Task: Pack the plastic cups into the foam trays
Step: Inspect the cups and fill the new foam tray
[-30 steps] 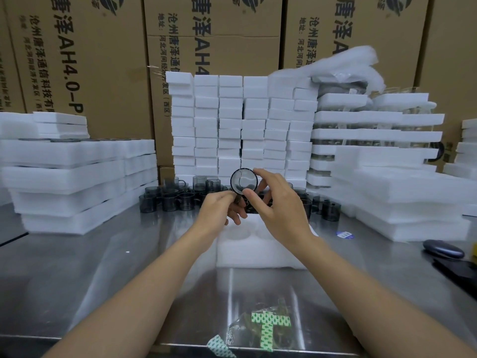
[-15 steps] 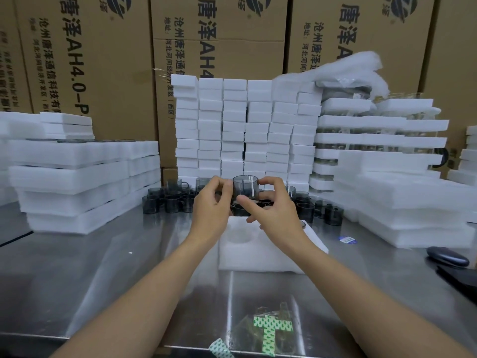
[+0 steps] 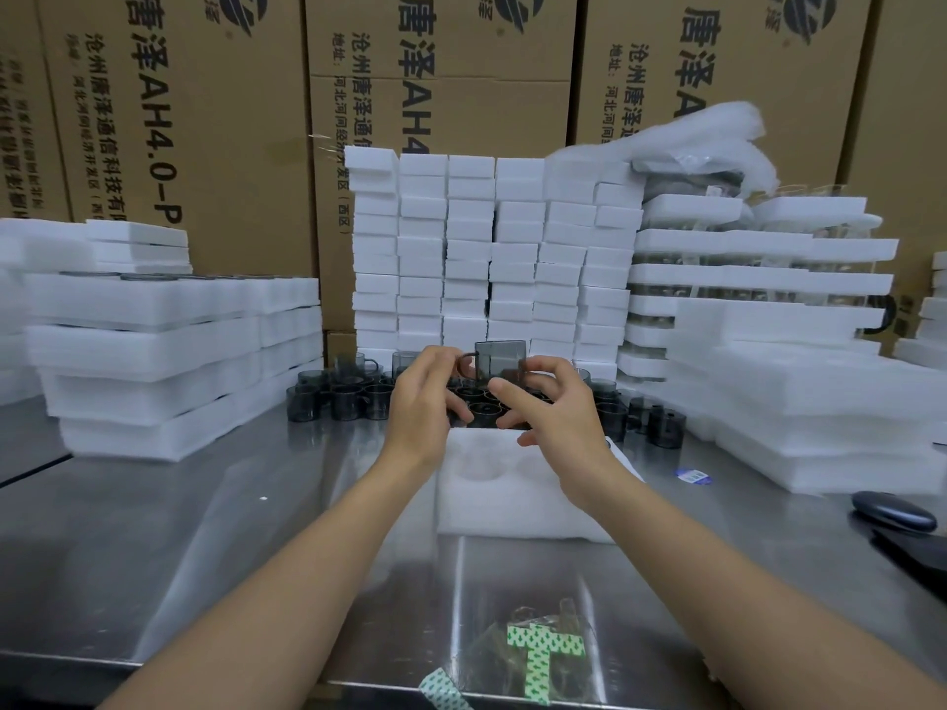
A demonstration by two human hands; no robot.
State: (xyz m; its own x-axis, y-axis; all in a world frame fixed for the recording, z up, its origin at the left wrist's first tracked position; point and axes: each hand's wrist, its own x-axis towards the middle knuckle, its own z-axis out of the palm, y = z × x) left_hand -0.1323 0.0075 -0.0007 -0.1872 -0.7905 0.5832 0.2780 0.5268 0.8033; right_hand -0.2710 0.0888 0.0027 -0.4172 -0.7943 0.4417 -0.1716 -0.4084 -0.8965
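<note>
Head view: both hands, left hand (image 3: 428, 389) and right hand (image 3: 551, 407), pinch upright cup (image 3: 501, 358); foam tray (image 3: 517, 484) lies directly below, towards desk's near edge.

Printed matter is confined to the cardboard cartons (image 3: 205, 120) stacked behind the bench; each carries black vertical lettering: large characters "唐泽" followed by "AH4.0-P" on the left carton, cut off to "AH4" on the middle one; a smaller column reads "沧州唐泽通信科技有限", the rest hidden; a partial round logo tops each face; remaining small print illegible.
</note>
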